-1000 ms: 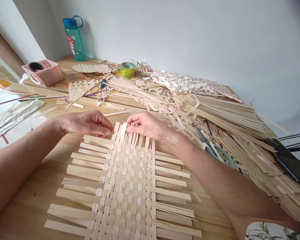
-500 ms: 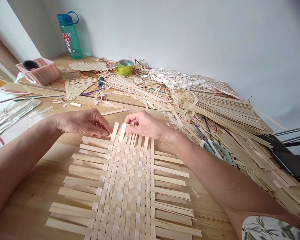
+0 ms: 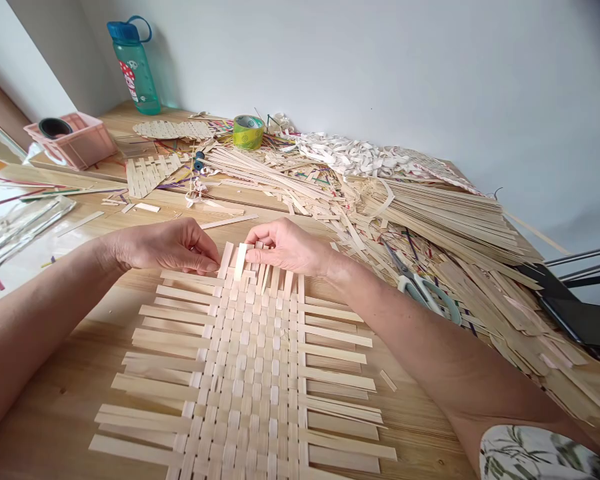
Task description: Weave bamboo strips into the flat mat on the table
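A woven mat of pale wooden strips [image 3: 253, 360] lies on the table in front of me, its loose strip ends sticking out on the left, right and far sides. At its far left corner, my left hand [image 3: 180, 247] is closed, thumb and forefinger pinching the end of a thin strip. My right hand [image 3: 290, 248] is closed at the far edge, with thumb and fingers on an upright strip end [image 3: 241, 261]. Other strip ends beside and under the right hand stand up from the weave, partly hidden by its fingers.
Scissors [image 3: 425, 293] lie right of my right forearm, among loose strips [image 3: 445, 220]. Behind are a roll of yellow tape [image 3: 249, 133], a pink basket [image 3: 80, 148] and a teal bottle [image 3: 139, 77]. A dark phone [image 3: 580, 323] lies at the right edge.
The whole view has shifted slightly. A crosswise strip now shows a little more between the upright ends at the far edge; both hands keep nearly the same place.
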`<state>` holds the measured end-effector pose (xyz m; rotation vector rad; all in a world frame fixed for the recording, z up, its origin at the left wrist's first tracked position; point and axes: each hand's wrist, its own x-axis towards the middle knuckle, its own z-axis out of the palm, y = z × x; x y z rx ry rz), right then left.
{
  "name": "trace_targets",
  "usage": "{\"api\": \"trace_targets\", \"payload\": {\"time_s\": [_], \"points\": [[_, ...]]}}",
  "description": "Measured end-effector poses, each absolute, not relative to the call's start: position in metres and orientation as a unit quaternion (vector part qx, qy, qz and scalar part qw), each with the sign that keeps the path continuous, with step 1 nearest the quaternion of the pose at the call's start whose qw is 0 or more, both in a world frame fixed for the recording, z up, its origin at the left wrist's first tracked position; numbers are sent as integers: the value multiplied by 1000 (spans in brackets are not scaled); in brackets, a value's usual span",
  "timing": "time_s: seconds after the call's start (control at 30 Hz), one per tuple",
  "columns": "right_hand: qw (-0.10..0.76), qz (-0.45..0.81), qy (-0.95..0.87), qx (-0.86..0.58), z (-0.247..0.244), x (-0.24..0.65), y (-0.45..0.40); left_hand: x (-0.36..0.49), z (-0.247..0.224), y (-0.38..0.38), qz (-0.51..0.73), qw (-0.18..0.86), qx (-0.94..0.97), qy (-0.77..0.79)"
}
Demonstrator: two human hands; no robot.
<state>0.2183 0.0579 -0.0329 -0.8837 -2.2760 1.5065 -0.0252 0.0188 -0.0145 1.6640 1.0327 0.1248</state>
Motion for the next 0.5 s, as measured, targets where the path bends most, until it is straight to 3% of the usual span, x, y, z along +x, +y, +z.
{"api": "trace_targets", "payload": {"time_s": [0.23,0.5], "points": [[99,543,-781,-293,-24,228,66,-30,-17,21,63,573,695,431],[129,635,-708,-281,-31,231,70,-31,-13,20,45,551,700,451]]}}
